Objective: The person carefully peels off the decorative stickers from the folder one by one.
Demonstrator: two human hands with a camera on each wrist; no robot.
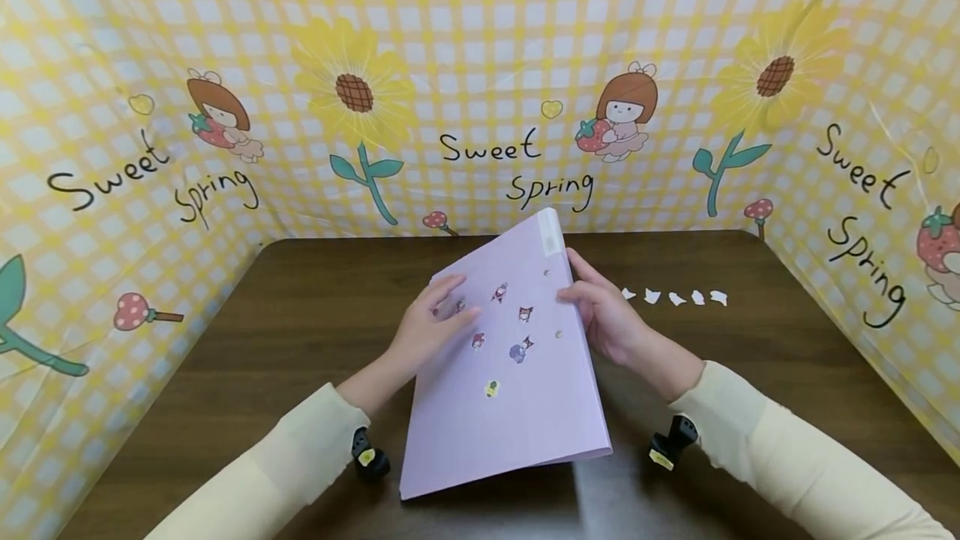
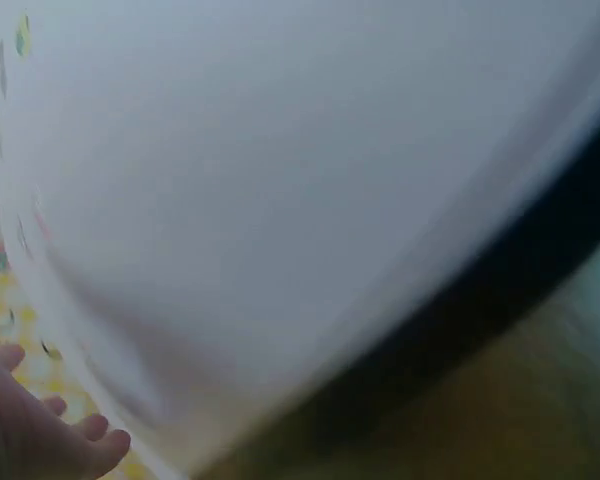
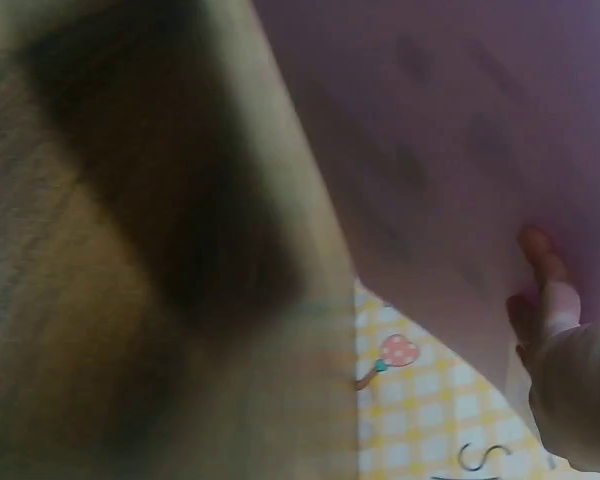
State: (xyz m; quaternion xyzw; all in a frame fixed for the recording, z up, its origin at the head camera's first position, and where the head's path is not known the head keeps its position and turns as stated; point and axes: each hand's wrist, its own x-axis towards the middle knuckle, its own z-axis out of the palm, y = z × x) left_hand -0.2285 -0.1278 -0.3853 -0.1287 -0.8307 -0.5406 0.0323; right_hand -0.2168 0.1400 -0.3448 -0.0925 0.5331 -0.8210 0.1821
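Observation:
A pale purple folder [image 1: 517, 415] stands tilted between both hands in the head view, its spine to the right. Small cartoon stickers dot its cover, among them a purple-and-dark one [image 1: 519, 350] and a yellow one [image 1: 492, 389]. A whitish label [image 1: 551, 233] marks the top of the spine. My left hand [image 1: 427, 327] rests on the cover's left side, fingers and thumb extended over the surface. At the spine, my right hand [image 1: 611, 319] holds the folder's edge; its fingers [image 3: 542, 255] touch the purple surface in the right wrist view. The left wrist view is mostly filled by the blurred folder.
Several small white scraps [image 1: 677, 298] lie in a row on the dark wooden table [image 1: 300, 315], right of the folder. A yellow checked cloth [image 1: 480, 65] printed with flowers and figures hangs behind and along both sides of the table.

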